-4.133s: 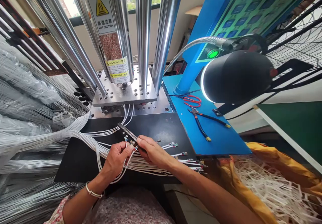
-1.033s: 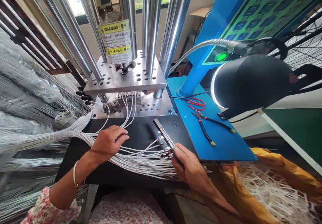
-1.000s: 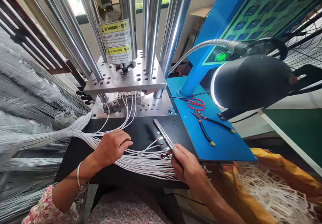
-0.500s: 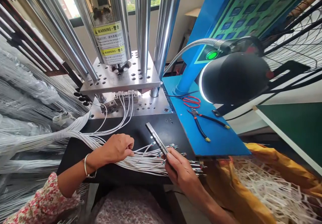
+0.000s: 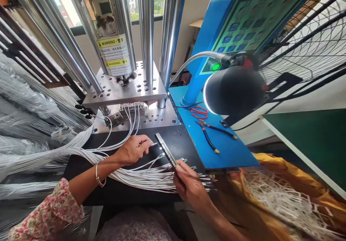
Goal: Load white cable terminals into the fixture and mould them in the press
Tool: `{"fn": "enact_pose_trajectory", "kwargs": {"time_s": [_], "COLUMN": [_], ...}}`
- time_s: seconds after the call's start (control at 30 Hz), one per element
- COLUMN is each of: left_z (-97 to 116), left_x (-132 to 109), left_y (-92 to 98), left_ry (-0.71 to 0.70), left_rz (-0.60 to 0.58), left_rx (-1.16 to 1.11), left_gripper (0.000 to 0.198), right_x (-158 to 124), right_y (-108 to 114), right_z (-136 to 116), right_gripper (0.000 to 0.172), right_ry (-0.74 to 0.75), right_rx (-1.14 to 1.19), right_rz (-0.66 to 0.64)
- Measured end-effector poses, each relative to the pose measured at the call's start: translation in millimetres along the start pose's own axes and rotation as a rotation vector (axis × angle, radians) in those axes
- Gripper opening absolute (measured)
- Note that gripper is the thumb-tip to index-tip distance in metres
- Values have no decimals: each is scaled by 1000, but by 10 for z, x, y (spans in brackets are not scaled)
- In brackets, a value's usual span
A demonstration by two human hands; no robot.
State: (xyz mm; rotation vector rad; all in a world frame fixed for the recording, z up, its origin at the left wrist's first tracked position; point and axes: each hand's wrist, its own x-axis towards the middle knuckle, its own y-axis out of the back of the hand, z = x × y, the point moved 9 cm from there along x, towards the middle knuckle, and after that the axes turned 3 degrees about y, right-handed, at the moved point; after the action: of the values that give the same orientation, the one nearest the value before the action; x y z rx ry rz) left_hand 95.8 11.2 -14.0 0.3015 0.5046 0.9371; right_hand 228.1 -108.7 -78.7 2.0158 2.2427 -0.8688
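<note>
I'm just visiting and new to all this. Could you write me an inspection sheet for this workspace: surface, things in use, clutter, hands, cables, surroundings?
Surface: black board, with a blue base to its right.
Things in use: dark narrow bar; what looks like a white cable end.
Clutter: red-handled tool and cutters, handles spread, on the blue base.
Hands: left hand seems to pinch the cable end; right hand grips the bar.
Cables: white bundle across the board; a few cables run to a metal block under the press plate.
Surroundings: warning labels, lit lamp, orange sack of white scraps.
</note>
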Motion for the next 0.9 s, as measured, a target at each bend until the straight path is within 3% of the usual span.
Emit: {"fn": "enact_pose_trajectory", "kwargs": {"time_s": [0.1,0.17,0.27,0.33,0.43,0.57,0.73,0.9], "left_z": [-36,-106,-180,-242,-350,-406,-434,-439], "left_x": [278,393,339,185,-99,-334,-336,-296], "left_y": [-97,-192,-308,-309,-297,-333,-260,-201], "left_ry": [89,178,291,349,380,295,247,226], "left_rz": [2,-98,-295,-315,-211,-28,169,182], "left_rx": [-152,-300,-556,-694,-798,-758,-719,-730], "left_gripper": [31,32,27,29,38,43,49,44], "right_x": [18,21,17,21,49,104,110,75], "right_y": [22,33,38,39,30,-37,-138,-151], "right_z": [-6,-4,3,5,7,13,-13,-70], "right_gripper": [42,43,43,43,43,40,38,39], "right_ry": [19,20,17,19,29,31,32,71], "right_rx": [7,5,17,25,26,28,-25,-101], "right_rz": [14,14,4,2,1,-30,-72,-68]}}
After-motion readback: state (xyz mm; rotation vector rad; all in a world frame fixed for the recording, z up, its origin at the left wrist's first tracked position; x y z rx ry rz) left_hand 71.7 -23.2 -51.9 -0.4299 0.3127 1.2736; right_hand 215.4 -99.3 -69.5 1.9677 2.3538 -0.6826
